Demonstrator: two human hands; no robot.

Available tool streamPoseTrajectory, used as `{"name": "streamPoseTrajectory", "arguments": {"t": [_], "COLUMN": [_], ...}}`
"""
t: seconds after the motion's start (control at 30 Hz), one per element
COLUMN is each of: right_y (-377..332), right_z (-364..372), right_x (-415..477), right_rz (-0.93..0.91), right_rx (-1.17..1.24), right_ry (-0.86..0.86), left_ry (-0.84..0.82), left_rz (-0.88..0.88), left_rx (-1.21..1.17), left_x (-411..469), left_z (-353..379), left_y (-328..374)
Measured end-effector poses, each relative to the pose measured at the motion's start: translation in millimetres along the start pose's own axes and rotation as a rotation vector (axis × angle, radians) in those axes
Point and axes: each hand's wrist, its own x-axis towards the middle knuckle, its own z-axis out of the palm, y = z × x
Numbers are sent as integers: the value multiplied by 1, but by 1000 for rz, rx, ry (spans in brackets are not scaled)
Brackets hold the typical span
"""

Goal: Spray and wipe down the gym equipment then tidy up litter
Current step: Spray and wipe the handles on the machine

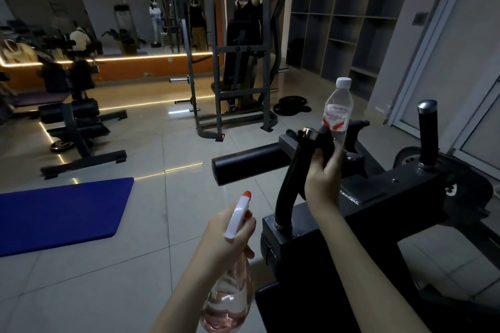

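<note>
Just left of the black gym machine (392, 197), in the head view, the left hand (226, 238) curls around a pink-tinted spray bottle (230, 303), while the right hand (323, 181), beside the machine's curved handle (286, 184), grips the base of an upright clear water bottle (338, 105).

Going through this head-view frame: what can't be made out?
All head view.
1. Water bottle base: covered by the right hand; whether its grip also holds a dark cloth is unclear.
2. Bottle label text: too small.
3. Spray bottle trigger: hidden by fingers of the left hand.
4. Black machine: cut off by the right edge.
</note>
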Motion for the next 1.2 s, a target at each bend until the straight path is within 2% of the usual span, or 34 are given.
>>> {"name": "streamPoseTrajectory", "arguments": {"t": [0.07,0.17,0.3,0.37,0.43,0.53,0.63,0.8,0.93,1.07,1.2], "right_y": [16,27,30,29,27,36,55,65,67,71,70], "right_z": [-4,-13,-36,-39,-31,-20,-26,-41,-53,-61,-67], "right_x": [-9,-15,-15,-9,-13,-42,-66,-77,-76,-74,-68], "right_rz": [59,27,14,114,189,193,145,-1,-191,-244,-233], "right_rx": [-40,-143,-287,-238,-109,-68,-186,-544,-756,-828,-798], "right_ry": [-43,-119,-333,-413,-390,-352,-445,-524,-586,-615,-627], "left_ry": [1,0,-14,-15,-18,-10,-13,-27,-34,-70,-121], "left_rz": [-9,-25,-18,-21,-29,-35,-50,-40,-31,2,19], "left_rx": [-2,9,31,28,32,55,74,61,33,25,13], "left_x": [0,3,7,7,6,4,4,1,-3,-7,-9], "left_z": [0,3,9,11,11,12,14,19,24,28,32], "left_y": [0,0,0,1,0,0,-1,0,1,-3,-3]}}
